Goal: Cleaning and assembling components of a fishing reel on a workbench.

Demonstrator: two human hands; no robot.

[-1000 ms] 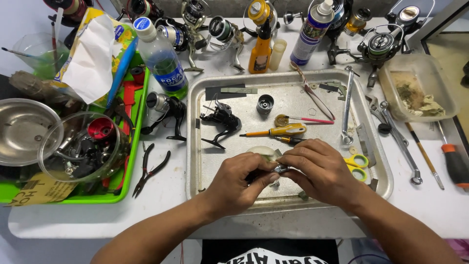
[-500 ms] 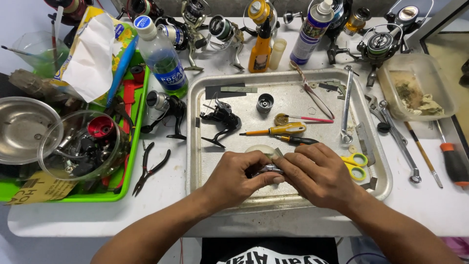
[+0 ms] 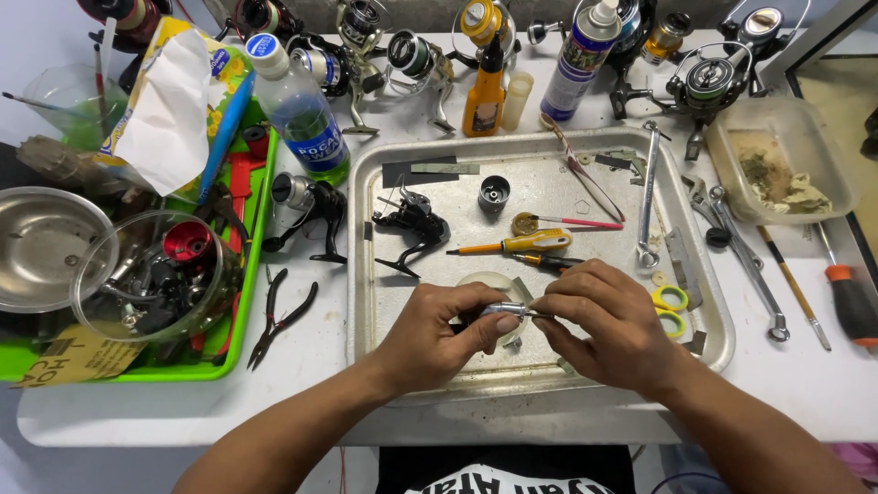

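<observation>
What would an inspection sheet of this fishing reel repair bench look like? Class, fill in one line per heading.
Surface: white table, crowded, with a metal tray at its middle.
Job's things: small metal part held over the tray; black reel body and yellow screwdriver lie in the tray.
Clutter: pliers, water bottle, green tray of parts, wrenches, several reels along the back.
Grippers: left hand and right hand both pinch the small metal part.
Cables: nothing seen.
Surroundings: clear tub of residue at the right.
</observation>
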